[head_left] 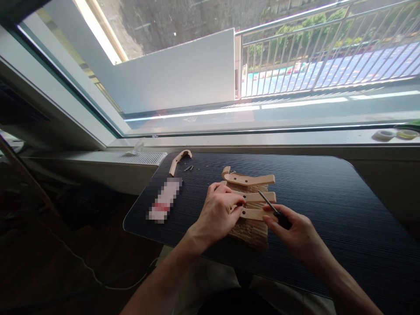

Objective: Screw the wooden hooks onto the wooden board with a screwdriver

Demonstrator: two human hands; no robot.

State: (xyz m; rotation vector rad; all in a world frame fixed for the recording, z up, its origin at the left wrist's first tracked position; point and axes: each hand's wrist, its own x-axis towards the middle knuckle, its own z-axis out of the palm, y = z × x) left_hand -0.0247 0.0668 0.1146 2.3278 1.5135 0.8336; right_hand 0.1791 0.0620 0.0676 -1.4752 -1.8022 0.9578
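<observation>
Right of and below centre frame, three hooks [261, 197] lie across a board [250, 236] on the desk [331, 205]. The left hand [219, 209] bends its fingers nearly together over the lower two, their hold unclear; the right hand [297, 227] has its fingers closed round a screwdriver [283, 219].

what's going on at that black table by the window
A person has both bare hands over three wooden hooks lying across a rough wooden board. The right hand grips a screwdriver by its black handle, the tip not in any visible hole. The left hand is over the two nearer hooks; whether its fingers pinch something can't be told. A fourth hook lies apart on the table, beside a few loose screws.
</observation>
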